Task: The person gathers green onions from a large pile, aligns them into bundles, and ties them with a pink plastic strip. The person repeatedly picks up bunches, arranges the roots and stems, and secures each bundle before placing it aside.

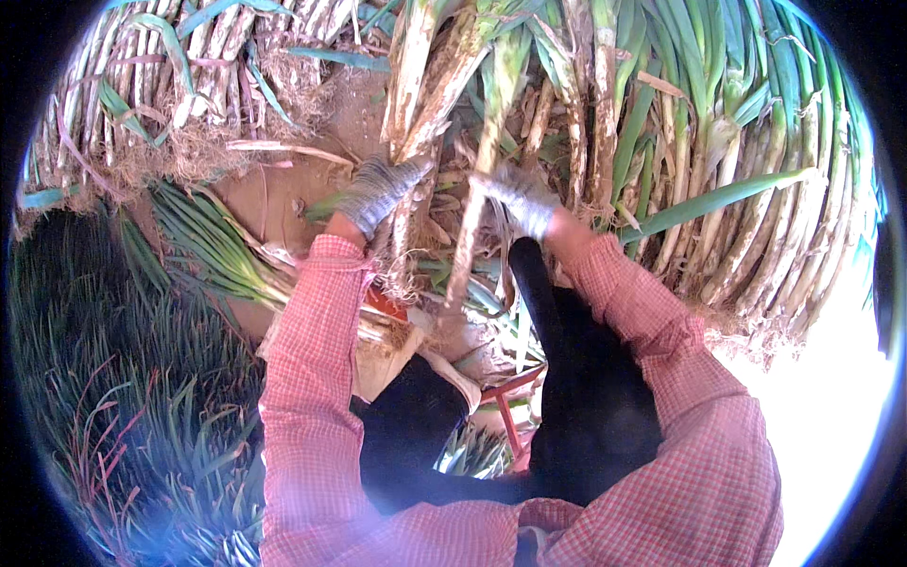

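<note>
My left hand [386,190], in a grey knit glove, is closed around a few soil-streaked green onion stalks [432,85]. Their hairy roots [397,276] hang below that hand. Just to the right, my right hand [523,197] wears a similar glove and is slightly blurred. Its fingertips pinch a single green onion stalk [471,220], which slants between my hands with its green top away from me. The grip is partly hidden by the glove.
Rows of green onions [765,177] stand packed at the right, and more lie piled at the upper left [212,78]. Loose green onions [220,248] rest by my left forearm. A red metal frame [506,411] shows between my legs. Dry husks litter the soil [262,198].
</note>
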The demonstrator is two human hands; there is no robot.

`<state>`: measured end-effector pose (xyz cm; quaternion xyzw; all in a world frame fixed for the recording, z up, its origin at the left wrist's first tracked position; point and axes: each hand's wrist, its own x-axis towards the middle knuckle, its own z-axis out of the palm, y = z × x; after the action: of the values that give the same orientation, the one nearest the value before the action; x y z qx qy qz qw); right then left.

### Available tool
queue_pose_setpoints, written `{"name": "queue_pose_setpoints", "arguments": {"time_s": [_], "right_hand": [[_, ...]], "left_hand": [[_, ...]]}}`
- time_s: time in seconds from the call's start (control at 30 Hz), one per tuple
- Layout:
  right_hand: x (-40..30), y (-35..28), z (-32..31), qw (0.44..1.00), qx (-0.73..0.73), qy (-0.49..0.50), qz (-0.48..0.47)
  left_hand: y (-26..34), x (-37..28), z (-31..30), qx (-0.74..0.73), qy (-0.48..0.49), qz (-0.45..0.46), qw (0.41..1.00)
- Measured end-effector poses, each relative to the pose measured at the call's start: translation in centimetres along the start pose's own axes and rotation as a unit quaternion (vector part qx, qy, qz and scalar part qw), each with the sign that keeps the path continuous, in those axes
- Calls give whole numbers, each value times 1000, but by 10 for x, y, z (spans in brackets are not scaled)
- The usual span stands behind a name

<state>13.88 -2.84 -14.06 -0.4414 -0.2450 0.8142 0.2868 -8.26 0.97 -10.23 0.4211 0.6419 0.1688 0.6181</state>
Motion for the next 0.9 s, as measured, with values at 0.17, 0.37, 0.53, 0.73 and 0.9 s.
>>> {"name": "queue_pose_setpoints", "arguments": {"time_s": [0.17,0.37,0.53,0.73,0.9], "right_hand": [[6,-27,22,995,-18,78,-53],[11,-36,41,966,-106,201,-125],[-8,-30,27,988,-48,113,-93],[-12,-40,11,912,393,-105,-49],[-25,-32,50,811,573,-115,16]], "left_hand": [[0,-12,20,-24,-84,-4,996],[10,-35,35,74,-17,132,988],[23,-80,33,98,-38,52,993],[52,-197,12,-252,-130,-119,951],[70,-295,-12,-226,-153,-201,941]]}}
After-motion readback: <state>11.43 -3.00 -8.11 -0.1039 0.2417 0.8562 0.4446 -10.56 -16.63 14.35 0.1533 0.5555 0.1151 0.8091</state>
